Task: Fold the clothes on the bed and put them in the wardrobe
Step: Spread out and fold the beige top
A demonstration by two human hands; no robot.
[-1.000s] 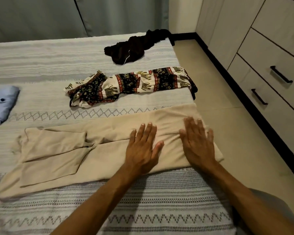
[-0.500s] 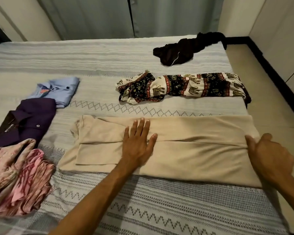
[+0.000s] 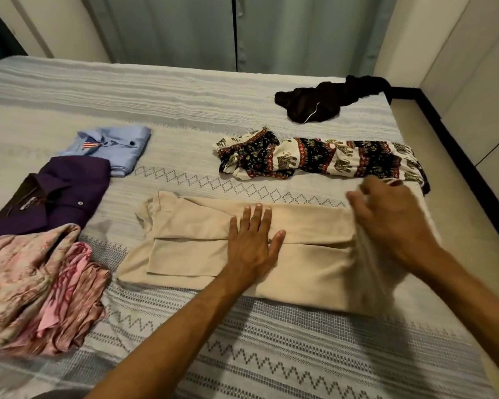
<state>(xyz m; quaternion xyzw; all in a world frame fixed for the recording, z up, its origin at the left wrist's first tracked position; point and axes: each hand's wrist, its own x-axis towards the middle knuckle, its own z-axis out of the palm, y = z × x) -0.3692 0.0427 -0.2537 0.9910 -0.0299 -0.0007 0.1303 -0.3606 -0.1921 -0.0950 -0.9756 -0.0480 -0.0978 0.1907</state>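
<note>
On bed (image 3: pixel 185 116), my left hand (image 3: pixel 249 243) lies flat pinning beige trousers (image 3: pixel 308 263) mid-length as fold anchor; right hand (image 3: pixel 386 223) grips leg end, prob. to fold over.

Beige trousers (image 3: pixel 300 254); elephant-print trousers (image 3: pixel 323 159); purple shirt (image 3: pixel 61 194); light-blue shirt (image 3: pixel 118 145); zigzag-patterned bedspread (image 3: pixel 271 355).

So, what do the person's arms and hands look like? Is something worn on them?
Both forearms are bare as far as the view shows: no sleeve. On the left hand and right hand I see no ring, watch or glove. The right hand is blurred.
</note>
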